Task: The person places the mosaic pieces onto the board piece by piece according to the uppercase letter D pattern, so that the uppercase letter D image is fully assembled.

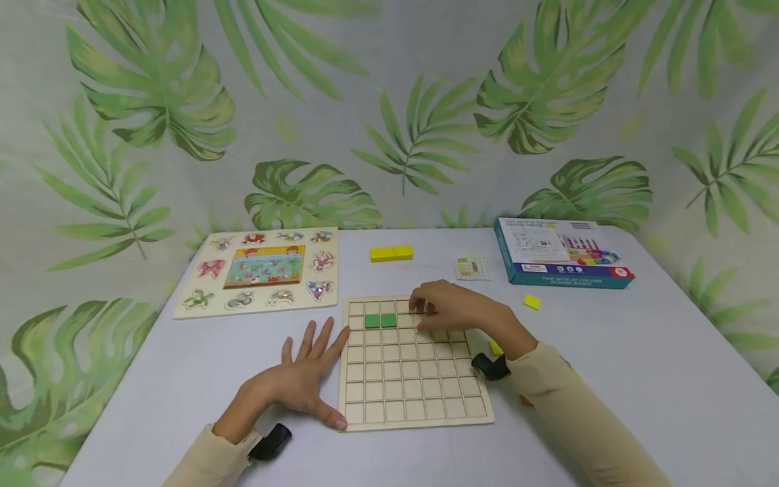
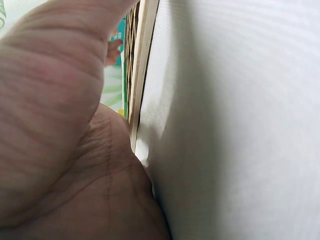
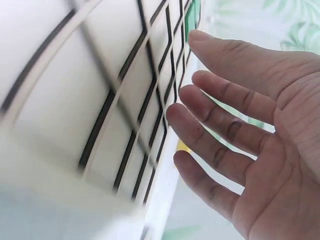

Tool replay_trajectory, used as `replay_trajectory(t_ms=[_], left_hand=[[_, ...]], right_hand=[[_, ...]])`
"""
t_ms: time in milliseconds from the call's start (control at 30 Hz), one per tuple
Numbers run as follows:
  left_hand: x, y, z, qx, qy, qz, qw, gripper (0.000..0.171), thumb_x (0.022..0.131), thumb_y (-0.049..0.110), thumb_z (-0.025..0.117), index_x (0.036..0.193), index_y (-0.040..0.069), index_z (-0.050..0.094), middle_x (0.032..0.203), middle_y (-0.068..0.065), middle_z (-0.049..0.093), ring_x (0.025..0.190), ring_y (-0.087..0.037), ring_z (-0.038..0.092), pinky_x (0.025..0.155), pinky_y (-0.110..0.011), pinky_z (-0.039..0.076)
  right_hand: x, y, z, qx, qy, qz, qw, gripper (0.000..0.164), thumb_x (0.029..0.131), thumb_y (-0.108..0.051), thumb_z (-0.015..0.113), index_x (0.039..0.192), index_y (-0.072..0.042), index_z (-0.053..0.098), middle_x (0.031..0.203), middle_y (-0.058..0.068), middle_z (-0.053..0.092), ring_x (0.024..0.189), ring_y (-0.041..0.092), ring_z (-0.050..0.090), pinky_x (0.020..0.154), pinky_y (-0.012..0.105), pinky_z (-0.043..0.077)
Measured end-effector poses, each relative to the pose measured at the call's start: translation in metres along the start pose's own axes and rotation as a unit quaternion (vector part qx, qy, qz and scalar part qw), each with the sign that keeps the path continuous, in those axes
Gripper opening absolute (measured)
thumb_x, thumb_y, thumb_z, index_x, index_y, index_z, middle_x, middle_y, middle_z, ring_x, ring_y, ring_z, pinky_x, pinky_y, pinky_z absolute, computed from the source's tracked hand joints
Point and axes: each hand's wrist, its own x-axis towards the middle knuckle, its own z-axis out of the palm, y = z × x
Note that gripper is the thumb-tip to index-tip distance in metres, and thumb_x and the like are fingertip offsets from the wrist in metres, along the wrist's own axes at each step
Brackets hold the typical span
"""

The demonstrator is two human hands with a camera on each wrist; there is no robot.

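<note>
A pale wooden grid board (image 1: 392, 391) lies flat on the white table, divided into square cells. Two green tiles (image 1: 380, 320) sit side by side in its second row from the far edge. My left hand (image 1: 302, 379) is spread along the board's left side, its thumb at the near left corner and a fingertip at the edge. Over the far right part of the board hovers my right hand (image 1: 453, 308). In the right wrist view the fingers of that hand (image 3: 260, 135) are slightly bent and apart, with nothing held between them.
A wooden animal puzzle (image 1: 195, 270) lies at the far left. Behind the board are a yellow block (image 1: 391, 253) and a small patterned card (image 1: 471, 268). A boxed set (image 1: 562, 253) stands far right, with yellow tiles (image 1: 532, 302) nearer, one partly behind the right wrist.
</note>
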Motion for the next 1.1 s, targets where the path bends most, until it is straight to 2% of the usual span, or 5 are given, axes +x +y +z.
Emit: replay_trajectory(t_ms=[233,533,833,1100], left_hand=[[-0.001,0.000,-0.001,-0.004,-0.002,0.003,1.0000,0.145,0.061,0.061,0.089,0.162,0.016,-0.005,0.165,-0.018,-0.024,0.148,-0.045,-0.029,0.106,-0.078,-0.016],[0.000,0.001,-0.002,-0.001,-0.002,0.003,1.0000,0.145,0.061,0.062,0.089,0.162,0.016,-0.005,0.165,-0.019,-0.023,0.147,-0.046,-0.028,0.106,-0.078,-0.015],[-0.001,-0.001,-0.001,-0.006,0.004,0.004,1.0000,0.145,0.061,0.061,0.089,0.162,0.017,-0.005,0.165,-0.018,-0.023,0.147,-0.046,-0.029,0.105,-0.078,-0.017],[0.001,-0.003,0.001,-0.002,0.002,0.001,1.0000,0.146,0.061,0.063,0.088,0.162,0.018,-0.005,0.165,-0.017,-0.024,0.148,-0.045,-0.029,0.106,-0.078,-0.016]], right_hand=[[-0.030,0.025,-0.007,-0.004,0.028,0.040,0.999,0.030,0.092,-0.023,0.074,0.117,-0.008,0.066,0.109,0.003,0.067,0.096,0.018,0.064,0.086,0.037,0.052],[-0.069,0.055,-0.019,0.014,0.050,0.086,0.995,0.035,0.092,-0.023,0.074,0.120,-0.004,0.065,0.108,0.007,0.068,0.097,0.021,0.065,0.088,0.045,0.054],[-0.092,0.083,-0.040,0.027,0.078,0.114,0.990,0.035,0.092,-0.015,0.073,0.124,-0.002,0.065,0.114,0.014,0.069,0.103,0.030,0.066,0.091,0.050,0.054],[-0.112,0.106,-0.044,0.031,0.092,0.145,0.985,0.033,0.091,-0.012,0.072,0.123,-0.004,0.068,0.121,0.016,0.068,0.108,0.034,0.065,0.095,0.056,0.051]])
